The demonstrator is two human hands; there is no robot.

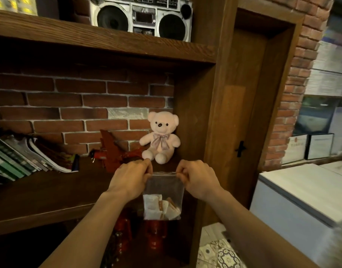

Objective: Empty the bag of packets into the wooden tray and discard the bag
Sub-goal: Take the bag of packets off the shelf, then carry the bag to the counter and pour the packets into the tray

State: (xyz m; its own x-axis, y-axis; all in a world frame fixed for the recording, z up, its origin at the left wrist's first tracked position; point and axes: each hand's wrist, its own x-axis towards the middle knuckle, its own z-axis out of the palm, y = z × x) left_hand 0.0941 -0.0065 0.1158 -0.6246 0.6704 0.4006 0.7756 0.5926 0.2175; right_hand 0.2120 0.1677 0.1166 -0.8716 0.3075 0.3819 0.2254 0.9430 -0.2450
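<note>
Two bare forearms reach up from the bottom edge, and between them hangs a small clear plastic zip bag (163,192), upright, with its top strip pulled level. The left hand (130,177) pinches the strip's end at nine o'clock from the bag, fingers curled tight on it; the right hand (197,178) pinches the end at three o'clock in the same closed grip. A loose heap of white and tan paper packets (160,207) sits at the bag's bottom. The bag hangs in the air in front of a dark wooden shelf (50,192). At twelve o'clock from the bag, a pale pink plush teddy bear with a ribbon bow (160,136) sits on that shelf. At ten o'clock stands a red model aeroplane (112,151), and further at nine o'clock a row of leaning magazines (27,157). High at twelve o'clock, a silver boombox (141,16) rests on the upper shelf. At three o'clock is a brown wooden door (243,113).
</note>
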